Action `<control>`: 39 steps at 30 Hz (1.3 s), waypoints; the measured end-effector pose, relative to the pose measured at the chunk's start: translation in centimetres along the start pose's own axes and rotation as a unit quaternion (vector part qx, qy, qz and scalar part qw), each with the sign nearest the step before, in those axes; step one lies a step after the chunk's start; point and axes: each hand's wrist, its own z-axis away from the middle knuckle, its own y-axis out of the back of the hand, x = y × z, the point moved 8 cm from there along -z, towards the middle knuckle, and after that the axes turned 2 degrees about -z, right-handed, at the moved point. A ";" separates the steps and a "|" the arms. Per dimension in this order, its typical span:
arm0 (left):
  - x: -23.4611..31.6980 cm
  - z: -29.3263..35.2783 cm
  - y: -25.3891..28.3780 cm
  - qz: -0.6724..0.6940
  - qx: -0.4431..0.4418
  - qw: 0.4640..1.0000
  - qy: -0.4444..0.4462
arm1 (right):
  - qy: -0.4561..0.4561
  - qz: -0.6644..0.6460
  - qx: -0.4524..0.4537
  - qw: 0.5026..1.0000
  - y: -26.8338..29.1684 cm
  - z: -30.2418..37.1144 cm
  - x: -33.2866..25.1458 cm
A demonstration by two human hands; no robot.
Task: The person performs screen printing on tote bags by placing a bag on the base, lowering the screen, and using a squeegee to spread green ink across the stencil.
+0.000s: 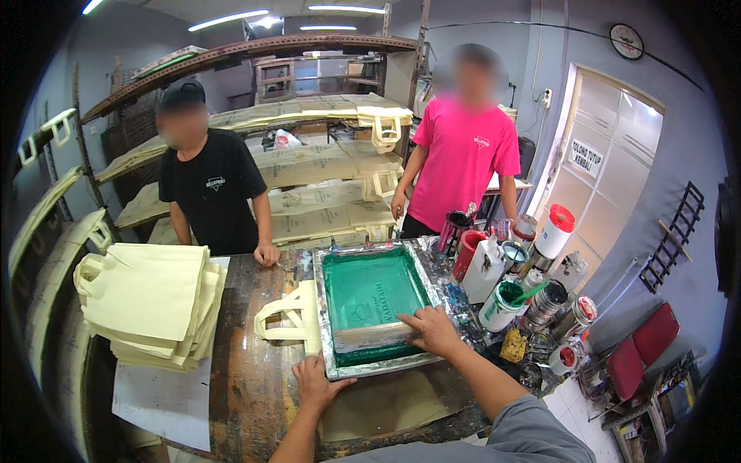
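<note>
A screen printing frame with a green-stained mesh lies on the worktable before me. My right hand grips the right end of a wooden squeegee, which lies across the near part of the mesh. With thumb and fingers spread around it, my left hand holds the frame's near left corner. A pale yellow tote bag lies partly under the frame, its handles sticking out to the left. Dark lettering shows in the mesh.
A stack of pale yellow bags stands at the left. Paint tubs, including a green-smeared one, crowd the right side. Two people, one in a black shirt and one in a pink shirt, stand across the table before bag-laden racks.
</note>
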 end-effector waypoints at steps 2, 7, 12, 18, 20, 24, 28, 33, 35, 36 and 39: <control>0.0 0.0 0.1 -0.009 0.000 1.000 0.002 | 0.003 0.006 -0.003 1.000 0.1 0.0 -0.1; 0.2 0.1 0.3 -0.013 0.019 1.000 -0.012 | -0.016 0.071 0.026 0.997 0.1 0.5 -0.7; 0.2 0.1 0.5 0.008 0.005 1.000 0.014 | -0.028 0.077 0.028 0.996 -1.3 0.2 -2.1; 0.2 0.0 0.7 0.002 0.001 1.000 0.016 | -0.032 0.041 0.003 0.999 -1.5 0.2 -2.2; 0.0 0.1 0.7 0.023 0.009 0.999 0.022 | -0.024 0.034 0.018 0.999 -1.0 0.3 -2.4; -0.3 0.1 0.8 0.005 0.021 0.999 0.044 | -0.042 0.039 0.033 0.998 -0.3 0.4 -2.8; -0.2 0.0 1.0 0.043 0.012 0.996 0.081 | -0.039 0.042 0.060 0.997 1.0 0.3 -3.3; 0.7 -0.9 2.2 0.172 0.039 0.978 0.115 | -0.026 0.039 0.095 0.994 4.9 0.1 -4.1; 1.2 -1.8 3.3 0.171 0.081 0.973 0.132 | -0.016 0.018 0.150 0.988 7.4 -0.3 -4.6; 1.5 -2.4 4.0 0.175 0.106 0.969 0.136 | -0.004 -0.004 0.196 0.981 8.9 -0.5 -5.0; 3.0 -5.3 5.9 0.332 0.173 0.922 0.103 | -0.009 0.013 0.252 0.968 12.0 -2.0 -5.1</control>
